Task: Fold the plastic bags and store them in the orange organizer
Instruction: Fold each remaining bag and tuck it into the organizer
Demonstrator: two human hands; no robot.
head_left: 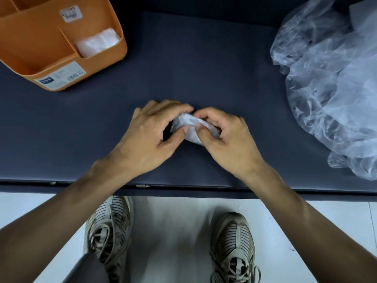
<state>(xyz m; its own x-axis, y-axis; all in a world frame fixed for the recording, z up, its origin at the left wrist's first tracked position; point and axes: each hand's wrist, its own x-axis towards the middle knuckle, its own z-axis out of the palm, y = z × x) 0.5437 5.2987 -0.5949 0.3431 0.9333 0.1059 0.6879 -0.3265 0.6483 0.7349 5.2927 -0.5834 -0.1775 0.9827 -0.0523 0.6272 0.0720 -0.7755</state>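
Near the front of the dark worktop, the left hand and right hand both pinch a small folded plastic bag between them. The orange organizer at far left holds another folded bag; loose plastic bags lie heaped at right.

Open dark mat between orange organizer far-left and loose bag pile right.
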